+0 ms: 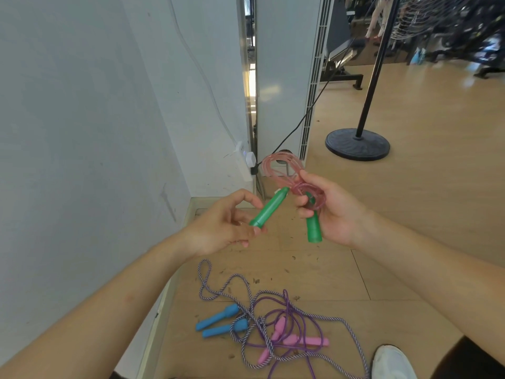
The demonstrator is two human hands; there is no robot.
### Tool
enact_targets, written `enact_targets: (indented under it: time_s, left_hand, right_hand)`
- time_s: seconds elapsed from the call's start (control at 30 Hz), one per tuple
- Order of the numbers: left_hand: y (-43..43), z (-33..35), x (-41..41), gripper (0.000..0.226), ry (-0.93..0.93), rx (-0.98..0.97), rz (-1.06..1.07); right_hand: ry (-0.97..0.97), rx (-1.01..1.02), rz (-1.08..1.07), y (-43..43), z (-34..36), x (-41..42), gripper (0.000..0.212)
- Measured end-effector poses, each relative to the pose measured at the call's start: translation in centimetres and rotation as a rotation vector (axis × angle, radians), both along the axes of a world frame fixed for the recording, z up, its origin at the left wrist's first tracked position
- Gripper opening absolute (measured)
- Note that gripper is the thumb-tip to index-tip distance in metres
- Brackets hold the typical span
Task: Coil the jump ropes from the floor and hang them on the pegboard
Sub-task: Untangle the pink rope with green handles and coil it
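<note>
A white shoe (393,362) shows at the bottom edge. Just left of it on the wooden floor (410,201) lie two tangled ropes: a striped rope (218,292) with blue handles (218,321) and a purple rope (300,324) with pink handles (289,337). Above the tangle, the left hand (218,228) has its grip pinching one green handle (269,207). The right hand (330,209) has its grip closed around the coiled pink rope (276,166) and the other green handle (313,228). Beyond the hands, a power strip (243,165) sits on the wall and a fan base (358,144) stands on the floor.
</note>
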State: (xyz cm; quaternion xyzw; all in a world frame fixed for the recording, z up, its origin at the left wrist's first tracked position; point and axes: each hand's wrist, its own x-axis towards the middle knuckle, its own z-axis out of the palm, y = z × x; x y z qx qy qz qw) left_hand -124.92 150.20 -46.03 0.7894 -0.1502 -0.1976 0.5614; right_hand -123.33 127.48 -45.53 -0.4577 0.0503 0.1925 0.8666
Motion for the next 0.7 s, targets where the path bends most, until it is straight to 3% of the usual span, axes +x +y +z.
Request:
enact_targets:
  time_s: [0.17, 0.27, 0.37, 0.47, 0.6, 0.7]
  left_hand:
    - [-0.4, 0.1, -0.2, 0.033, -0.106, 0.162, 0.063]
    - [-0.9, 0.9, -0.1, 0.044, 0.003, -0.07, 0.221]
    - [-1.4, 1.5, -0.2, 0.032, 0.102, -0.265, 0.269]
    - [-1.7, 1.7, -0.3, 0.013, 0.104, -0.329, 0.294]
    - [-1.4, 2.0, 0.2, 0.024, 0.162, -0.434, 0.353]
    - [-1.6, 1.7, 0.2, 0.029, 0.121, -0.498, 0.412]
  right_hand:
    - [-0.171, -0.185, 0.068, 0.2, -0.4, 0.0, 0.013]
    - [-0.241, -0.3, 0.093, 0.4, -0.5, -0.4, 0.015]
    - [-0.34, -0.419, 0.133, 0.9, -0.6, -1.0, 0.013]
    - [-0.44, -0.515, 0.178, 1.3, -1.0, -1.4, 0.012]
    - [-0.554, -0.793, 0.285, 1.4, -1.7, -1.5, 0.024]
    - [-0.603, -0.843, 0.349, 1.6, -1.7, -1.4, 0.03]
